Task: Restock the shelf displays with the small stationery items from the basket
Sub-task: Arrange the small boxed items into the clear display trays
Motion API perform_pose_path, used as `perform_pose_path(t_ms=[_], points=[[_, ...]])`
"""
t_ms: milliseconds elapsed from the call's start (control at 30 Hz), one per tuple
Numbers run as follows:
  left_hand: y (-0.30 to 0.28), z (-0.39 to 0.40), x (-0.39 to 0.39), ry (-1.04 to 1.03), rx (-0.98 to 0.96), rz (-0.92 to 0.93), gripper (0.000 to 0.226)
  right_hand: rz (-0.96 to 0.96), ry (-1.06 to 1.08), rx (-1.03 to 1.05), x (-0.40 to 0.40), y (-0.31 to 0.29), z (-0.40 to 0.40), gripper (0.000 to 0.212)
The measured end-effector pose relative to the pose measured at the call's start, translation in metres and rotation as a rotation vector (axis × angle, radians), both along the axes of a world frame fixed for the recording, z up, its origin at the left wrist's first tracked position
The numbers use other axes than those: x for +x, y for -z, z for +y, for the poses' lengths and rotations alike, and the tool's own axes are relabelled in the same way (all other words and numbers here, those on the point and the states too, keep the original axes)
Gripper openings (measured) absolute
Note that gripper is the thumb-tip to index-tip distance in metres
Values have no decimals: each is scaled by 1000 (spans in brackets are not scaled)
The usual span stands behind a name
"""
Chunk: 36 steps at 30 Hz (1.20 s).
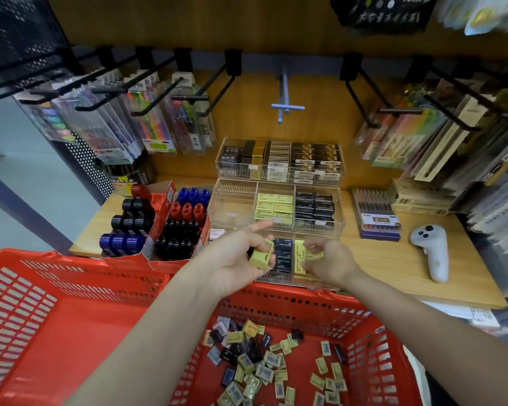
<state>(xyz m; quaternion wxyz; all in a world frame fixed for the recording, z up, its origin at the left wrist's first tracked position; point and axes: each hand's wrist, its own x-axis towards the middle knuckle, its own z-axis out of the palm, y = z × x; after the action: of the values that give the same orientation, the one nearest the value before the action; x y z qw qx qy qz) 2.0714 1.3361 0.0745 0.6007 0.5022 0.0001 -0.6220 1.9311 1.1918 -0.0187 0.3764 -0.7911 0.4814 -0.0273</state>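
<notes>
The big red perforated plastic basket (71, 332) fills the near foreground, its far rim tucked against the front edge of the light wooden shelf (393, 268); most of its left floor is bare, while a loose scatter of small yellow, black and grey stationery boxes (264, 364) lies jumbled at every angle in its right half. On the shelf, the clear acrylic three-tier display tray (279, 200) steps up toward the back wall: the middle tier's left compartment is open room, its centre holds flat yellow boxes and its right holds black ones. Left of the tray stand two red cardboard cartons of black, blue and red ink bottles (162, 227), leaving only a narrow gap between carton and tray. To the right lie a flat pack of pens (376, 218) and a white handheld controller (431, 250), with bare wood around them. Over the tray's lowest tier, the left hand (232, 265) grips a small yellow rectangular box (261, 253) between thumb and curled fingers, its long axis running upright, tilted slightly right, forefinger stretched toward the middle tier. The right hand (329, 262) seems to pinch another yellow box (304, 254) in the front compartment, though blur hides its fingers' exact hold.
</notes>
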Motion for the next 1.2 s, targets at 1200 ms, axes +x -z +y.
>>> perform_pose_path(t_ms=[1200], points=[[-16,-5,-46,-132,-217,-26,25,-671,56,417,-39,-128,50,21]])
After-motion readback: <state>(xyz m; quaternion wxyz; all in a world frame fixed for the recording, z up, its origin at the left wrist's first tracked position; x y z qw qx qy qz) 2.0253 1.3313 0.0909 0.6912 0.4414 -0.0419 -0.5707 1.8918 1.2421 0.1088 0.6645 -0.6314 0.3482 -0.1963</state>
